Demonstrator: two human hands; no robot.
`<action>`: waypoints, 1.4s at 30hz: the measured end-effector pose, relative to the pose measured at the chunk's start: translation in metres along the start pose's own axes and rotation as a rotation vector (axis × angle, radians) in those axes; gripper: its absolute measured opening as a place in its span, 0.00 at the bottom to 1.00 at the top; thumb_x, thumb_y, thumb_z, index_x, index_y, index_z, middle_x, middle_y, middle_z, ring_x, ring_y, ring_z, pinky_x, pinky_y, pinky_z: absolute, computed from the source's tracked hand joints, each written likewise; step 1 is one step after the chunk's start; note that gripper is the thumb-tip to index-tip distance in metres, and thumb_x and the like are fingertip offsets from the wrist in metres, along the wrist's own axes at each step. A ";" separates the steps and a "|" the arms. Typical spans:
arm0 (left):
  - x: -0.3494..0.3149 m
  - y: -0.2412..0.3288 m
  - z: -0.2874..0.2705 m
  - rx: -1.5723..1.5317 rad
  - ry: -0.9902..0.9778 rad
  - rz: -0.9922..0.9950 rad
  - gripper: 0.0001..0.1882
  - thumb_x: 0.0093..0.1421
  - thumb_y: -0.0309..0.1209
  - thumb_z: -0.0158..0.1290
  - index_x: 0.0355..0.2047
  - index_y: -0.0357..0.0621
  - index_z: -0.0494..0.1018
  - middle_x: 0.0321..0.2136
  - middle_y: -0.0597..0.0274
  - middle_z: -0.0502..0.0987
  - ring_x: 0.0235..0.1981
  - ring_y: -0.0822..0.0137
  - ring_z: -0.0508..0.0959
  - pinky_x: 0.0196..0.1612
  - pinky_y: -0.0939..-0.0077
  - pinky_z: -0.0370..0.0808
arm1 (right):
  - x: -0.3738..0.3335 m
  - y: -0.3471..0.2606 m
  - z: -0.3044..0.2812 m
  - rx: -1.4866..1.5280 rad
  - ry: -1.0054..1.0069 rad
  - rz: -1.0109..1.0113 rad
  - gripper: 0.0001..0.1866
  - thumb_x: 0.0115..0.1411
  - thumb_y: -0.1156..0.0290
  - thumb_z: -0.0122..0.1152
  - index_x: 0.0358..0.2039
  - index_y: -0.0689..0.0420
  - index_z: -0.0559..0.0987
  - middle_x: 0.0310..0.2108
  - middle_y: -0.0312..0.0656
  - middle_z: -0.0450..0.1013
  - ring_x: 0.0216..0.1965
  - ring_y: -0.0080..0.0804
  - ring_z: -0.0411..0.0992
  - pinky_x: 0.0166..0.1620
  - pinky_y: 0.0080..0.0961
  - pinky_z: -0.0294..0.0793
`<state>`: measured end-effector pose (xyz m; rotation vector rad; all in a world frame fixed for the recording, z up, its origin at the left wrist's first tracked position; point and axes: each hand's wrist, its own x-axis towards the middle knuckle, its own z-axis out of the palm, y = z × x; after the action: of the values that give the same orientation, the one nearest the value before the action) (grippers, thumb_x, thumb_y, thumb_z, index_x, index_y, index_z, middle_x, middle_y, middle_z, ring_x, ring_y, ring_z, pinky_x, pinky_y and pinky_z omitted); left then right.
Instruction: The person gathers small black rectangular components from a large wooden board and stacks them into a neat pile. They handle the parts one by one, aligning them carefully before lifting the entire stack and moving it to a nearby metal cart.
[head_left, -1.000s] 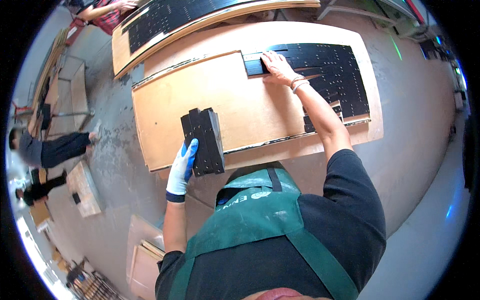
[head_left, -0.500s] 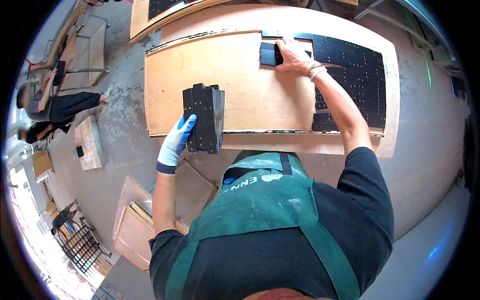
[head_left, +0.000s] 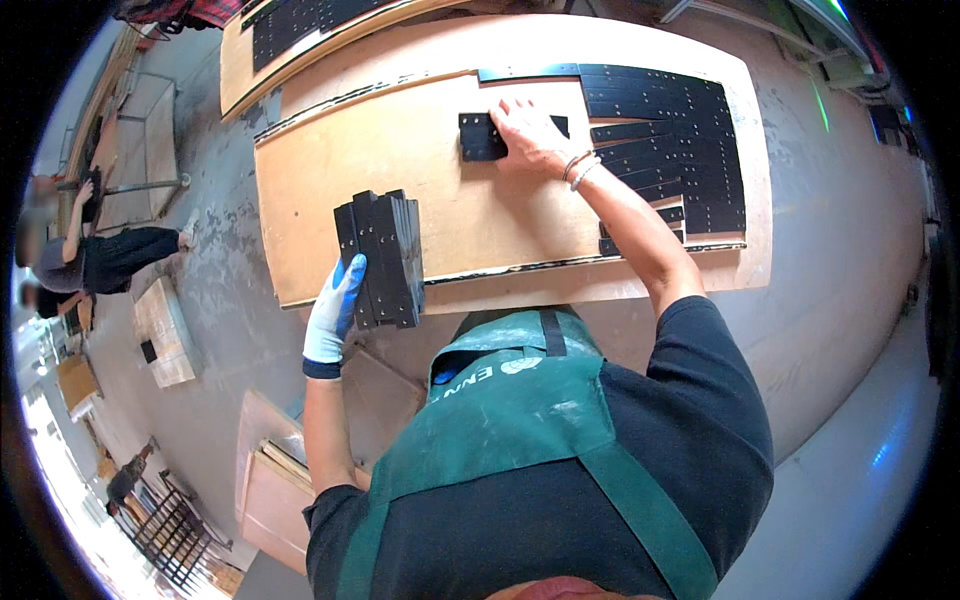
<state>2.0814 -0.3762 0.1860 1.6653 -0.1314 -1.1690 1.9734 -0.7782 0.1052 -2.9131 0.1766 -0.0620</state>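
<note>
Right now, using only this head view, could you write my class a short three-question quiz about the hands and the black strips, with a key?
1. True or false: the left hand and the right hand both wear gloves.

2. Multiple choice: what is the left hand holding?
A) a roll of tape
B) a stack of black strips
C) a paintbrush

3. Fill in the blank: on the wooden board, most of the laid black strips lie toward the picture's ____ side.

Key:
1. False; only the left is gloved.
2. B
3. right
</note>
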 end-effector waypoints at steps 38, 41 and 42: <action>0.003 -0.017 -0.005 0.046 0.160 0.000 0.30 0.72 0.51 0.50 0.60 0.37 0.72 0.49 0.63 0.79 0.45 0.71 0.78 0.50 0.75 0.76 | -0.234 0.095 -0.043 0.016 -0.186 -0.029 0.50 0.38 0.60 0.82 0.61 0.63 0.68 0.57 0.52 0.66 0.61 0.50 0.63 0.65 0.47 0.61; 0.004 -0.012 -0.006 -0.006 0.107 -0.052 0.30 0.72 0.50 0.50 0.60 0.37 0.72 0.49 0.62 0.79 0.45 0.71 0.79 0.49 0.75 0.77 | -0.234 0.101 -0.031 -0.048 -0.140 -0.031 0.49 0.38 0.63 0.81 0.61 0.64 0.68 0.57 0.51 0.65 0.61 0.49 0.63 0.64 0.46 0.62; 0.005 -0.012 -0.011 -0.013 0.085 -0.091 0.28 0.74 0.47 0.47 0.62 0.36 0.70 0.56 0.60 0.77 0.53 0.66 0.78 0.60 0.69 0.74 | -0.232 0.098 -0.028 -0.112 -0.126 -0.047 0.46 0.40 0.64 0.80 0.59 0.64 0.68 0.54 0.50 0.65 0.59 0.48 0.64 0.62 0.45 0.63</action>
<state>2.0868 -0.3663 0.1727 1.7220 0.0057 -1.1615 1.7304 -0.8507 0.1042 -3.0208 0.0932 0.1282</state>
